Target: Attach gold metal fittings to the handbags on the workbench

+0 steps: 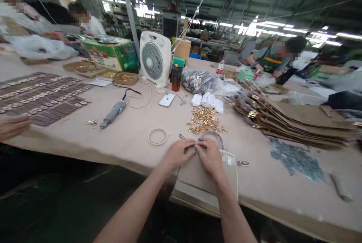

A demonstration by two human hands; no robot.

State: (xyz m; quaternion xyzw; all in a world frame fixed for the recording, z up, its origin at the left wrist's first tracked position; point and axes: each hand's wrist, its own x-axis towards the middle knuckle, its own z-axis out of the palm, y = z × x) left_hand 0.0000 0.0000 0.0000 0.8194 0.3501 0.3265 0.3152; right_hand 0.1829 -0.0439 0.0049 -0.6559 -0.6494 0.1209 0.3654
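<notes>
My left hand and my right hand meet fingertip to fingertip over the far edge of a flat taupe bag piece with pale edges. Both are closed in a pinch; what lies between the fingers is too small and hidden to name. A strap end with a metal buckle sticks out on the right of the piece, and another small metal buckle shows just beyond my left fingers. Behind my right hand lies a clear roll of tape, partly covered. A cream tape roll lies left of my hands.
Gold hardware pieces lie heaped ahead, near a phone. To the left are a grey electric screwdriver, a box fan and another person's hand. Stacked brown panels and grey small parts lie right.
</notes>
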